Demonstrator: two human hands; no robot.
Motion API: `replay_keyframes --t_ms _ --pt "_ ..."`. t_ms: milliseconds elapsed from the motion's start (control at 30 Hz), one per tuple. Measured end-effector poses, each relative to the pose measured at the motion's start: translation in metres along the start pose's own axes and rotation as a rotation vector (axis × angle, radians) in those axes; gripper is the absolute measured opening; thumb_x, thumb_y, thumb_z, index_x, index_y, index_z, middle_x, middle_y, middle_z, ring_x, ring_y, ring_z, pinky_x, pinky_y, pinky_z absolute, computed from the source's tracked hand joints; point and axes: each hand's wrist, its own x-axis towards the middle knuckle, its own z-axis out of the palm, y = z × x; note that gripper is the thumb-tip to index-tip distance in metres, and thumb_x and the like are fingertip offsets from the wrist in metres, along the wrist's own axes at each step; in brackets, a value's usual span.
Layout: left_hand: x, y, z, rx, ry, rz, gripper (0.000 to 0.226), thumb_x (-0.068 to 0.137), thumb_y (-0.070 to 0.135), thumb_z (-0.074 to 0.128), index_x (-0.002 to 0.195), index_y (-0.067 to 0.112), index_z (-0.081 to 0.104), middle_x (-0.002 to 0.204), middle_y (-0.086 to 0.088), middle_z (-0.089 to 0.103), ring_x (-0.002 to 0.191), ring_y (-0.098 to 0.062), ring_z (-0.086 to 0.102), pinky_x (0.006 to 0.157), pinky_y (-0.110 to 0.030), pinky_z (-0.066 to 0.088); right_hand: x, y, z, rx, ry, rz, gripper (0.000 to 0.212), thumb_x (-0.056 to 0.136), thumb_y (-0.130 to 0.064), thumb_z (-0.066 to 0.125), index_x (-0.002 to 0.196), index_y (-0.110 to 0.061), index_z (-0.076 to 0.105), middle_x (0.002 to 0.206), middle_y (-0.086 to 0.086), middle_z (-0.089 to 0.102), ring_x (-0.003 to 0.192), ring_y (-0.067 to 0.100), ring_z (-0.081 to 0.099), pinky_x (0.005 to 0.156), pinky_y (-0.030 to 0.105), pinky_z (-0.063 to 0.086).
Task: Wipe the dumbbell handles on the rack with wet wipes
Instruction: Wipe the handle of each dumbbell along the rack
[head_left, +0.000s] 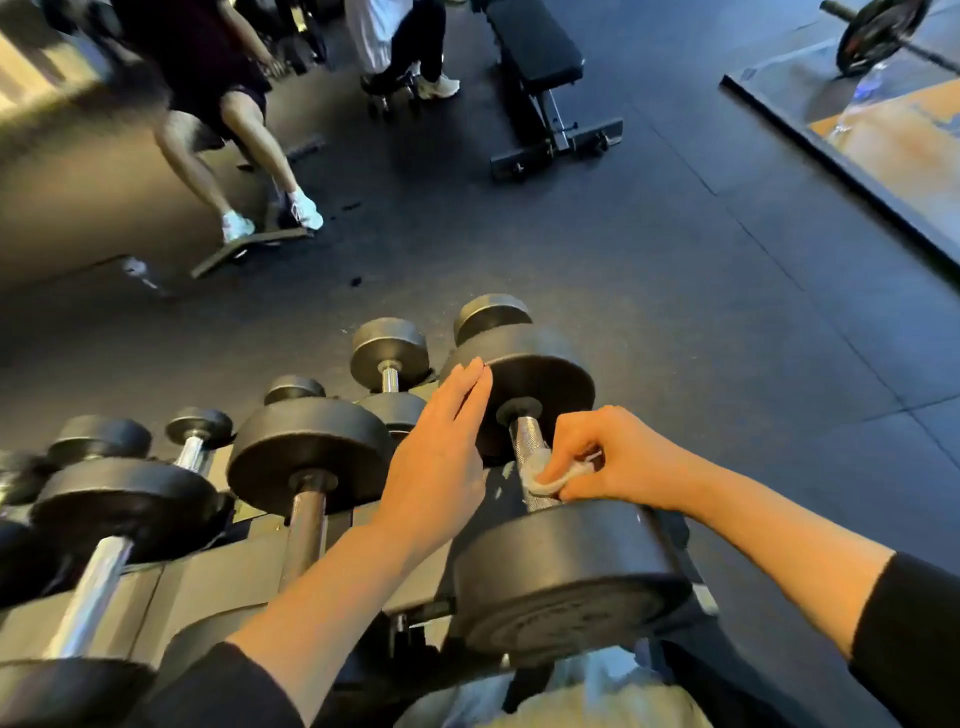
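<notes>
Dumbbell (545, 493): the rightmost one on the rack (218, 577), lying front to back, its near weight head large in the lower centre of the view and its far head beyond the hands.
Handle (522, 434): knurled silver metal, bare at its far end, covered lower down by the wipe and fingers.
Wet wipe (550, 475): white, crumpled, pressed against the handle's right side just above the near head.
Right hand (608, 454): fingers curled round the wipe, grasping it against the handle; black sleeve pushed up the forearm.
Left hand (441, 447): released, fingers straight and together, lying flat against the left edge of the dumbbell's far head; it holds nothing.
Other dumbbells (306, 467): several rest on the rack to the left, with chrome handles and black round heads, smaller ones on a tier beyond.
Floor (649, 249): dark rubber tiles.
Bench (540, 67): black, standing well apart at the top.
Seated person (218, 104): top left, wearing white shoes.
Barbell plate (878, 31): top right, on a wooden platform.
</notes>
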Motion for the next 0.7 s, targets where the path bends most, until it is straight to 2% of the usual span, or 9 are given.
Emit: replay_keyframes --t_ms 100,167,233,300,367,433,500,567,700 --pt "0.0 0.015 0.005 0.052 0.023 -0.095 0.072 0.093 0.001 0.049 0.152 0.018 0.013 0.159 0.006 0.008 0.145 -0.013 0.014 0.113 -0.027 0.03 -0.006 0.005 -0.002 0.085 -0.135 -0.008 0.022 0.076 -0.011 0.077 0.076 -0.032 0.072 0.081 -0.015 0.065 0.081 0.0 0.061 0.074 0.014 0.046" --pt "0.0 0.021 0.002 0.028 0.031 -0.158 0.073 0.093 0.002 0.049 0.153 0.021 0.013 0.159 0.01 0.006 0.145 -0.011 0.012 0.109 -0.02 0.029 -0.01 0.011 -0.004 0.089 -0.146 0.006 0.025 0.076 -0.008 0.076 0.071 -0.032 0.071 0.079 -0.012 0.066 0.08 0.003 0.062 0.074 0.017 0.048" --pt "0.0 0.027 -0.004 0.028 0.025 -0.175 0.074 0.093 0.002 0.049 0.152 0.023 0.01 0.159 0.013 0.003 0.146 -0.009 0.008 0.105 -0.015 0.026 -0.009 0.021 -0.007 0.038 0.036 0.047 0.023 0.075 -0.009 0.076 0.071 -0.031 0.07 0.081 -0.009 0.065 0.08 0.004 0.062 0.074 0.017 0.048" --pt "0.001 0.03 -0.006 0.04 0.019 -0.193 0.074 0.093 0.002 0.049 0.152 0.024 0.01 0.159 0.013 0.003 0.146 -0.008 0.007 0.107 -0.015 0.023 -0.003 0.032 -0.006 0.068 0.269 0.104 0.013 0.077 -0.011 0.074 0.08 -0.023 0.072 0.086 -0.006 0.066 0.082 0.005 0.062 0.073 0.017 0.047" --pt "0.002 0.035 -0.008 0.057 0.013 -0.222 0.074 0.093 0.002 0.05 0.152 0.024 0.01 0.159 0.013 0.004 0.145 -0.008 0.01 0.106 -0.014 0.022 0.006 0.038 0.0 0.155 0.377 0.109 0.008 0.079 -0.015 0.073 0.088 -0.015 0.074 0.091 -0.005 0.067 0.085 0.006 0.063 0.073 0.016 0.049" --pt "0.003 0.037 -0.009 0.082 0.01 -0.226 0.074 0.093 0.001 0.051 0.152 0.024 0.012 0.159 0.013 0.005 0.145 -0.008 0.013 0.103 -0.011 0.02 0.014 0.041 0.012 0.168 0.448 0.098 0.006 0.08 -0.015 0.073 0.085 -0.017 0.074 0.091 -0.006 0.068 0.088 0.005 0.062 0.077 0.016 0.048" --pt "0.002 0.038 -0.01 0.104 0.005 -0.228 0.075 0.092 0.001 0.051 0.152 0.023 0.013 0.158 0.013 0.005 0.144 -0.008 0.014 0.101 -0.007 0.015 0.019 0.04 0.023 0.222 0.492 0.104 0.011 0.079 -0.013 0.074 0.086 -0.02 0.072 0.092 -0.005 0.068 0.089 0.006 0.061 0.078 0.017 0.048" --pt "0.002 0.037 -0.009 0.112 -0.006 -0.238 0.075 0.092 0.0 0.052 0.152 0.023 0.013 0.158 0.013 0.006 0.144 -0.008 0.014 0.097 0.0 0.009 0.019 0.037 0.028 0.309 0.497 0.113 0.015 0.081 -0.011 0.072 0.089 -0.023 0.07 0.092 -0.006 0.067 0.089 0.004 0.06 0.075 0.01 0.046" --pt "0.002 0.034 -0.008 0.111 -0.002 -0.222 0.076 0.089 -0.003 0.054 0.151 0.022 0.018 0.156 0.015 0.007 0.14 -0.003 0.014 0.086 0.012 0.009 0.009 0.038 0.023 0.424 0.393 0.128 0.019 0.079 -0.006 0.073 0.088 -0.022 0.07 0.087 -0.009 0.065 0.083 0.0 0.061 0.066 0.007 0.047"
